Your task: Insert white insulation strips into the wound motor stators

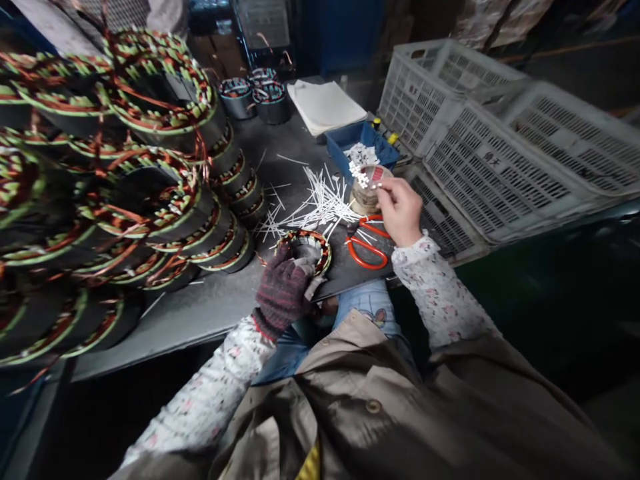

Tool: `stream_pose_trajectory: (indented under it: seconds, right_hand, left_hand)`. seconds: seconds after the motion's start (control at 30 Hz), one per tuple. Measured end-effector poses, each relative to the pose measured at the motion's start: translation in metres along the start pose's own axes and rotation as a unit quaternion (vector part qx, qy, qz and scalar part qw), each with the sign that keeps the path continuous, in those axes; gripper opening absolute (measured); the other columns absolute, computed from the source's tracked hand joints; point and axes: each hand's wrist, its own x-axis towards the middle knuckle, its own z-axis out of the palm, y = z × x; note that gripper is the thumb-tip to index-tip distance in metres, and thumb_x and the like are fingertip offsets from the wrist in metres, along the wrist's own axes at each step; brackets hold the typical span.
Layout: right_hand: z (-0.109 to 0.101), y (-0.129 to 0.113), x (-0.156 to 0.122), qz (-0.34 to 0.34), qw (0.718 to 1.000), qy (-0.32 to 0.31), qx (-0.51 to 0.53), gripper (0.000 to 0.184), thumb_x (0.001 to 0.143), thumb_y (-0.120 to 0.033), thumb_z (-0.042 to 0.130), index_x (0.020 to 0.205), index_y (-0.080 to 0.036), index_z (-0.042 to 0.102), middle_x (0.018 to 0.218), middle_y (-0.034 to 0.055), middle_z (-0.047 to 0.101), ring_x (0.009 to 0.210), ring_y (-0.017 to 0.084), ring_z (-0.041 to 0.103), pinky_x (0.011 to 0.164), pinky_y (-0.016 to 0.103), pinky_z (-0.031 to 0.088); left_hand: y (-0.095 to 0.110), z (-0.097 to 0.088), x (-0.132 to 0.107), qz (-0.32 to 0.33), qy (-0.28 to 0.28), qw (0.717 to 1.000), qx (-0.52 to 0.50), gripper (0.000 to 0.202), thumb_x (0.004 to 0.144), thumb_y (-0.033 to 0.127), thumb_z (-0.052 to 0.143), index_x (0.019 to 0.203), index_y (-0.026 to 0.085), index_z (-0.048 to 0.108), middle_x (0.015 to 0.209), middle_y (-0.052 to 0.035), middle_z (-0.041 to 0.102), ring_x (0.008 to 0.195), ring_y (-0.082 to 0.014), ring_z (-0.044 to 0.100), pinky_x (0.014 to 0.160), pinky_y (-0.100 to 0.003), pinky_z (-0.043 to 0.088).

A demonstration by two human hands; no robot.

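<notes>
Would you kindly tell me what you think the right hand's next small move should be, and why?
I'd suggest, tentatively, that the right hand bring the white pieces at its fingertips down to the copper-wound stator. The gloved left hand is already holding that stator on the bench, just past the red-handled scissors, so it seems ready to receive them.

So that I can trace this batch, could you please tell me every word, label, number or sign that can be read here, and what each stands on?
White plastic crate: a white panel on its side bears dark characters, too blurred to quote.
Roll of tape: a red-and-white label on top, too small to read.
Stacked packs: printed marks, too blurred to read.
</notes>
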Motion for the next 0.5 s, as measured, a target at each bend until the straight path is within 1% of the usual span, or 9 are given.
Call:
stream_pose_trajectory:
  seconds: [0.07,0.13,0.17,0.27,0.33,0.37,0.4,0.47,0.5]
  right_hand:
    - [-0.006,-0.007,-0.013,0.006,0.999,0.006,0.049,0.013,0.095,-0.025,0.053,0.097,-0.02,0.065,0.101,0.0072,0.073,0.081,0.016,0.073,0.068,0.032,0.06]
    - [-0.009,-0.013,-0.02,0.034,0.996,0.023,0.08,0.011,0.096,-0.028,0.054,0.098,-0.021,0.062,0.103,0.0079,0.074,0.074,0.015,0.073,0.061,0.028,0.058]
    - [-0.01,-0.016,-0.022,0.054,0.994,0.04,0.089,0.01,0.096,-0.029,0.054,0.097,-0.022,0.06,0.104,0.0088,0.075,0.071,0.014,0.073,0.059,0.027,0.057]
    - [-0.016,-0.031,-0.024,0.092,0.98,0.128,0.125,0.007,0.097,-0.03,0.054,0.096,-0.023,0.055,0.102,0.0123,0.075,0.068,0.013,0.074,0.057,0.025,0.057]
    - [-0.025,-0.046,-0.033,0.071,0.977,0.151,0.135,0.007,0.097,-0.03,0.055,0.094,-0.023,0.055,0.095,0.0116,0.075,0.074,0.016,0.076,0.063,0.028,0.059]
    - [-0.032,-0.055,-0.041,0.05,0.981,0.137,0.125,0.007,0.097,-0.029,0.056,0.092,-0.024,0.056,0.091,0.0097,0.075,0.077,0.017,0.076,0.068,0.03,0.061]
    - [-0.039,-0.064,-0.052,0.023,0.989,0.1,0.107,0.007,0.097,-0.028,0.056,0.091,-0.024,0.058,0.087,0.0075,0.075,0.08,0.018,0.077,0.072,0.031,0.062]
    - [-0.051,-0.081,-0.078,-0.039,0.997,0.0,0.072,0.008,0.096,-0.022,0.056,0.091,-0.025,0.062,0.084,0.004,0.076,0.082,0.017,0.077,0.074,0.031,0.063]
    - [-0.055,-0.087,-0.092,-0.07,0.994,-0.049,0.067,0.01,0.096,-0.019,0.055,0.094,-0.025,0.062,0.087,0.0037,0.078,0.083,0.016,0.077,0.073,0.03,0.063]
  left_hand:
    - [0.005,0.0,0.001,-0.021,-0.01,1.0,0.02,0.012,0.093,0.031,0.065,0.099,0.021,0.065,0.106,-0.0081,0.078,0.098,-0.0246,0.076,0.113,-0.055,0.051]
    - [0.008,0.0,0.002,-0.03,-0.019,0.999,0.033,0.015,0.095,0.034,0.063,0.099,0.02,0.066,0.111,-0.009,0.078,0.104,-0.024,0.075,0.115,-0.051,0.05]
    - [0.009,-0.001,0.002,-0.032,-0.021,0.999,0.038,0.017,0.096,0.035,0.062,0.103,0.019,0.066,0.113,-0.0091,0.077,0.108,-0.0238,0.074,0.115,-0.05,0.051]
    - [0.01,0.001,0.002,-0.044,-0.016,0.997,0.056,0.039,0.096,0.039,0.062,0.127,0.017,0.06,0.116,-0.0101,0.076,0.109,-0.0245,0.073,0.114,-0.048,0.051]
    - [0.01,0.003,0.0,-0.052,-0.013,0.996,0.069,0.055,0.095,0.042,0.061,0.141,0.014,0.051,0.113,-0.0109,0.076,0.105,-0.0251,0.074,0.114,-0.049,0.051]
    - [0.011,0.004,-0.001,-0.054,-0.014,0.996,0.073,0.059,0.095,0.043,0.061,0.145,0.013,0.048,0.112,-0.0114,0.076,0.102,-0.0253,0.074,0.115,-0.05,0.05]
    - [0.011,0.005,-0.002,-0.056,-0.017,0.995,0.074,0.062,0.095,0.044,0.061,0.147,0.013,0.046,0.111,-0.0117,0.076,0.102,-0.0257,0.074,0.115,-0.05,0.049]
    - [0.012,0.007,-0.003,-0.063,-0.024,0.995,0.068,0.064,0.096,0.043,0.06,0.149,0.013,0.043,0.113,-0.0123,0.075,0.105,-0.0265,0.073,0.117,-0.052,0.047]
    - [0.013,0.007,-0.003,-0.067,-0.024,0.996,0.062,0.064,0.096,0.042,0.059,0.15,0.012,0.042,0.114,-0.0126,0.075,0.107,-0.0269,0.072,0.119,-0.052,0.045]
